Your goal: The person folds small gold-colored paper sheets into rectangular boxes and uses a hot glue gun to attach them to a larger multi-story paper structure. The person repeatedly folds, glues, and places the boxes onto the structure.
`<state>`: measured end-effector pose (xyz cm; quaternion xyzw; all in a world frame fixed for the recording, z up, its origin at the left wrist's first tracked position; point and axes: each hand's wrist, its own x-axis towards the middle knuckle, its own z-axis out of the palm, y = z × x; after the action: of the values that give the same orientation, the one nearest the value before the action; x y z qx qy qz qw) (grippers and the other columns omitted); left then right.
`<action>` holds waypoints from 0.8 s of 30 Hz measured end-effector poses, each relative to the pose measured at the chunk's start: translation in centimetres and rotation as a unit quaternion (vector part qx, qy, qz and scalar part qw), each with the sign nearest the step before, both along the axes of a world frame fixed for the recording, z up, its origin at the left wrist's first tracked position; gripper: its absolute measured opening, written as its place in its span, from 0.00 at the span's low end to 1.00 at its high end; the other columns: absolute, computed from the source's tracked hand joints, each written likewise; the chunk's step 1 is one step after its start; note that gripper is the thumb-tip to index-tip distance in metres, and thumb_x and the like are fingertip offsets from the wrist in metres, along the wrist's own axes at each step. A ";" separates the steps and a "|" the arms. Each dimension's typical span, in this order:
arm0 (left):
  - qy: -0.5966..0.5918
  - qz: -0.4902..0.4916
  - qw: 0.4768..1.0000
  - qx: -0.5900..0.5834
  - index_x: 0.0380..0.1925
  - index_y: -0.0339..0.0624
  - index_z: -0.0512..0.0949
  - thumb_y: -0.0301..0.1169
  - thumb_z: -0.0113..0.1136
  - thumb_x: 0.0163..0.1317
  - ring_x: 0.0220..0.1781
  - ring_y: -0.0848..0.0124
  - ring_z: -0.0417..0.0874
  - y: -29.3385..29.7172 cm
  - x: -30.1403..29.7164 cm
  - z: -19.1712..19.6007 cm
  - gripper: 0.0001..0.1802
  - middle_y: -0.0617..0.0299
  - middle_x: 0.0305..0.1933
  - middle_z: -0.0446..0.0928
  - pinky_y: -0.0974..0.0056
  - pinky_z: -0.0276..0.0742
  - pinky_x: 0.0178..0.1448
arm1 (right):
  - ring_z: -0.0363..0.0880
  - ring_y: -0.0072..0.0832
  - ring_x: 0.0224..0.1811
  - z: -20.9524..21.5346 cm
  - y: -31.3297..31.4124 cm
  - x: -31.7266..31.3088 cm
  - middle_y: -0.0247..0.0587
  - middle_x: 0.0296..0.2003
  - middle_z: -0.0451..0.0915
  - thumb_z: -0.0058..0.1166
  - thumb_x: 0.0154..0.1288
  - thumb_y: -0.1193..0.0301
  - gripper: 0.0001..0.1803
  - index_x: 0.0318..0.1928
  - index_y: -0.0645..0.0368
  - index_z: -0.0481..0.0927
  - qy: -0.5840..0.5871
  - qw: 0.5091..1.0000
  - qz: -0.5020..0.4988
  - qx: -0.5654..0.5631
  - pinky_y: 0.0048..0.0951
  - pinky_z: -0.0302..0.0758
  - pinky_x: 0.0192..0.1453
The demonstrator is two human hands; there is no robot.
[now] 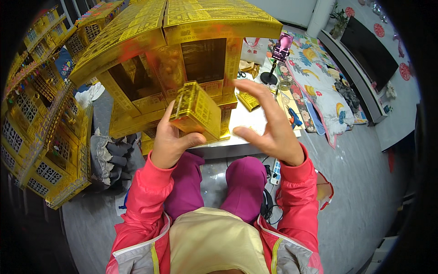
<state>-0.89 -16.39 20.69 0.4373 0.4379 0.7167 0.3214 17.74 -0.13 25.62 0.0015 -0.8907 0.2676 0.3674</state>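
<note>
My left hand [166, 142] grips a small gold foil-patterned box [200, 113], with the thumb along its lower edge and the fingers mostly hidden behind it. To the right of the box, my right hand [276, 130] is held with thumb and fingers spread apart, holding nothing. Just beyond both hands stands a large gold paper model house [166, 75] with a wide roof and dark window openings. Another small gold piece [248, 101] lies on the white table [246, 121], partly behind my right hand.
A phone [283, 45] on a black stand, scissors [242, 74] and a blue glue gun [294, 118] are on the table. More gold model buildings [50, 150] crowd the left. A power strip [275, 171] with cables lies below. Patterned bedding [321, 84] covers the floor at right.
</note>
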 end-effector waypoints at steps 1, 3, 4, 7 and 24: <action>0.004 -0.004 1.000 -0.015 0.68 0.35 0.58 0.35 0.82 0.42 0.63 0.68 0.72 -0.1 0.1 0.2 0.55 0.57 0.63 0.70 0.62 0.69 0.66 | 0.66 0.38 0.68 0.6 -0.9 -0.6 0.49 0.64 0.69 0.67 0.56 0.64 0.40 0.67 0.63 0.65 -0.006 0.999 0.031 -0.015 0.36 0.63 0.70; 0.161 0.058 0.985 0.009 0.69 0.36 0.58 0.37 0.84 0.38 0.64 0.68 0.70 0.2 0.0 0.7 0.59 0.56 0.62 0.68 0.61 0.67 0.67 | 0.66 0.39 0.68 1.2 -2.0 -1.3 0.51 0.64 0.68 0.69 0.55 0.60 0.45 0.68 0.64 0.62 -0.023 0.997 0.067 -0.042 0.37 0.63 0.70; 0.238 0.088 0.967 0.022 0.70 0.37 0.58 0.38 0.85 0.37 0.64 0.67 0.70 0.3 0.0 1.0 0.61 0.56 0.62 0.67 0.61 0.67 0.68 | 0.67 0.40 0.68 1.2 -2.3 -1.5 0.52 0.63 0.69 0.69 0.55 0.59 0.46 0.68 0.65 0.62 -0.034 0.995 0.072 -0.053 0.37 0.63 0.70; 0.298 0.109 0.948 -0.008 0.71 0.39 0.58 0.45 0.85 0.31 0.58 0.63 0.70 -0.2 0.1 1.6 0.66 0.55 0.56 0.67 0.60 0.66 0.67 | 0.70 0.42 0.66 0.7 -2.9 -1.5 0.54 0.62 0.71 0.70 0.54 0.56 0.47 0.68 0.66 0.61 -0.066 0.992 0.065 -0.081 0.38 0.66 0.68; 0.789 0.422 0.446 0.023 0.66 0.58 0.71 0.39 0.60 0.63 0.63 0.60 0.73 -1.6 -10.4 13.6 0.28 0.64 0.61 0.75 0.53 0.64 0.69 | 0.76 0.35 0.58 -0.6 -2.3 1.1 0.50 0.54 0.77 0.68 0.54 0.66 0.41 0.66 0.70 0.64 0.066 0.979 -0.082 -0.173 0.35 0.68 0.65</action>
<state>-11.33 -17.95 34.25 0.5830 0.6171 0.1198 -0.5147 18.89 -2.45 25.07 -0.1178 -0.8020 0.3858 0.4405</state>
